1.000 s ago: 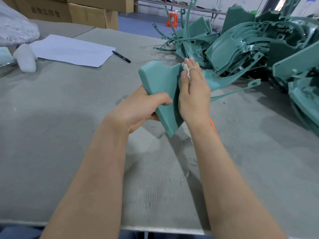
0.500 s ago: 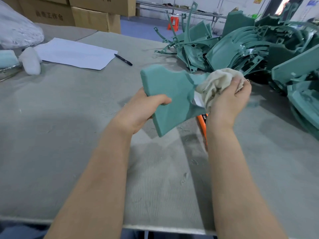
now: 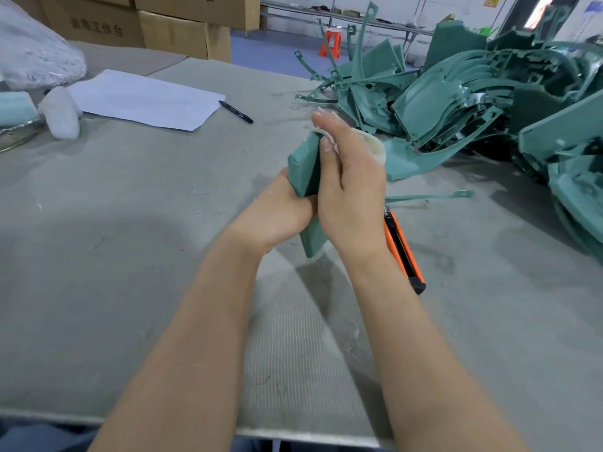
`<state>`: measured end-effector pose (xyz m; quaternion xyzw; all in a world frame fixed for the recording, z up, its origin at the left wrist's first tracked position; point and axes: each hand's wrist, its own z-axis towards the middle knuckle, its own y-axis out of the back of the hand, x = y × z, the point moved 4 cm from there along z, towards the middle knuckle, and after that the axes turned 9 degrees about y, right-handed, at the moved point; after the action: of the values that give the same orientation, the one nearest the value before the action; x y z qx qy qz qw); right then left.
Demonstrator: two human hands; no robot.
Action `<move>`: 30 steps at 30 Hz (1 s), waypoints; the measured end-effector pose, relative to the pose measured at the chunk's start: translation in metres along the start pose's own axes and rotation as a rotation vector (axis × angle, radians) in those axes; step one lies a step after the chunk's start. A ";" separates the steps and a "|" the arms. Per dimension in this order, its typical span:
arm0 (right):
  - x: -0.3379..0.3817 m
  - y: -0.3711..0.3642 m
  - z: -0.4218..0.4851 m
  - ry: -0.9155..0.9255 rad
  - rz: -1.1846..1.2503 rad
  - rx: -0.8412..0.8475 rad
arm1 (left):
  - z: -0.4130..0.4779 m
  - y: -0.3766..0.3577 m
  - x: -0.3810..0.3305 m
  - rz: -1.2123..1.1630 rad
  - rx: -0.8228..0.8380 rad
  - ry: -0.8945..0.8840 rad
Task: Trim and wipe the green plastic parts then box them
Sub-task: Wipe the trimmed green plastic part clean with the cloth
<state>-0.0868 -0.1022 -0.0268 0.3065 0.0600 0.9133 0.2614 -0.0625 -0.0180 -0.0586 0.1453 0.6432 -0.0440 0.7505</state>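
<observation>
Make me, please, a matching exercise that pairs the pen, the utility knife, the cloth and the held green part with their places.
1 pen
2 utility knife
3 cloth
4 green part

A gripped by the left hand
B beside the white paper
C on the table by the right hand
D held in the right hand

Pairs: 1-B, 2-C, 3-D, 4-A

The right hand (image 3: 350, 194) covers most of the green part (image 3: 305, 168) and all but a fold of the cloth (image 3: 375, 146). The fingers of the left hand (image 3: 277, 216) lie hidden behind the part. The orange knife (image 3: 403, 252) is partly hidden behind the right wrist. The pile of green parts (image 3: 489, 102) runs off the right edge. Print on the cardboard boxes (image 3: 182, 34) is unreadable.
</observation>
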 end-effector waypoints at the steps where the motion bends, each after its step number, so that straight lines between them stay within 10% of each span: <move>1: 0.000 0.001 0.001 -0.025 0.019 -0.013 | 0.000 0.000 -0.001 -0.004 -0.004 0.007; 9: -0.033 0.052 0.009 -0.309 0.201 -0.562 | 0.004 0.003 0.008 0.070 -0.115 0.117; 15: 0.001 0.027 0.006 -0.061 0.112 -0.373 | 0.001 0.007 0.001 -0.244 -0.152 0.106; 21: -0.044 0.063 0.003 -0.486 0.282 -0.696 | 0.004 0.015 0.008 -0.500 -0.225 0.206; 30: -0.061 0.087 0.000 -0.600 0.554 -0.927 | 0.004 0.015 0.005 -0.573 -0.211 0.152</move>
<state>-0.0840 -0.2077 -0.0352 0.4087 -0.5013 0.7522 0.1259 -0.0540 -0.0042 -0.0606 -0.1176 0.7134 -0.1759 0.6680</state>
